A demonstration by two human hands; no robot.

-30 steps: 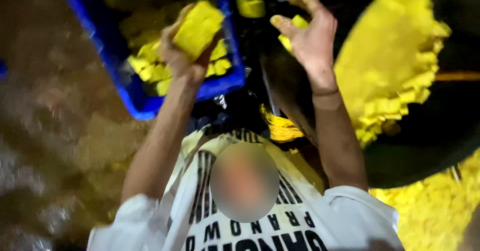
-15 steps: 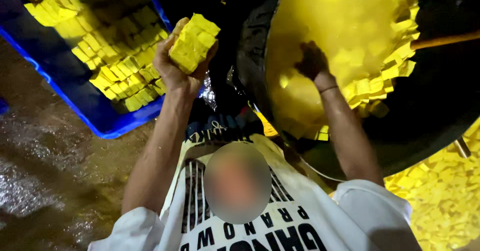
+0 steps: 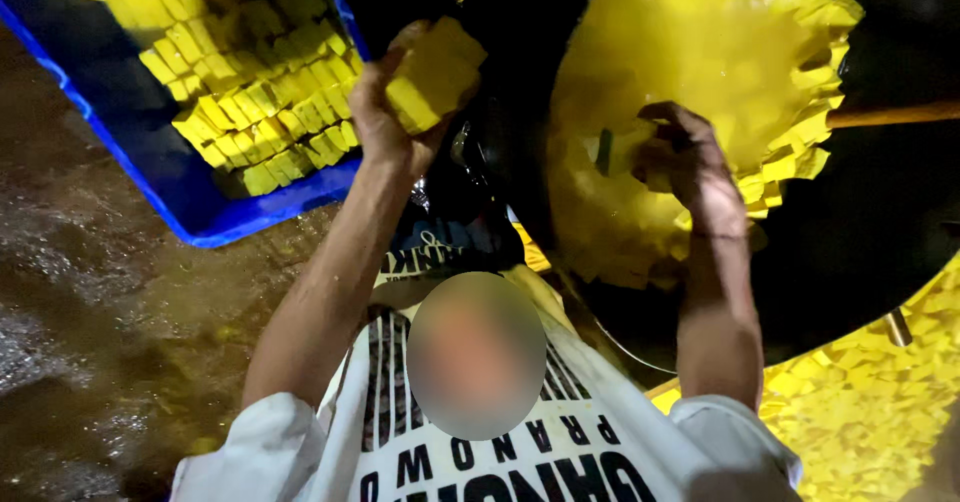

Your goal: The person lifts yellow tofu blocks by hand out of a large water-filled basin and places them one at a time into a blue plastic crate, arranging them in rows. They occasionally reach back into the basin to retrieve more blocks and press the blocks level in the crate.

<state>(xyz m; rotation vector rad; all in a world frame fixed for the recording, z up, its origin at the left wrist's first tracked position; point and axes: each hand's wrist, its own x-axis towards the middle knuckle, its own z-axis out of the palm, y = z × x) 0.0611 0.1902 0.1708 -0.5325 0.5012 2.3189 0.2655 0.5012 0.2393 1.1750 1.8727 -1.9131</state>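
Right hand (image 3: 690, 162) now deeper among soft yellow cubes (image 3: 700, 42).

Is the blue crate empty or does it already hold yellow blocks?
Not empty: the blue crate holds rows of yellow blocks. The left hand grips another stack beside it.

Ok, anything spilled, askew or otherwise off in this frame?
Nothing looks damaged. Loose yellow pieces lie scattered at lower right, outside the big dark pan, and the floor looks wet. The left hand grips a stack of yellow blocks; the right hand reaches into the pan's heap.
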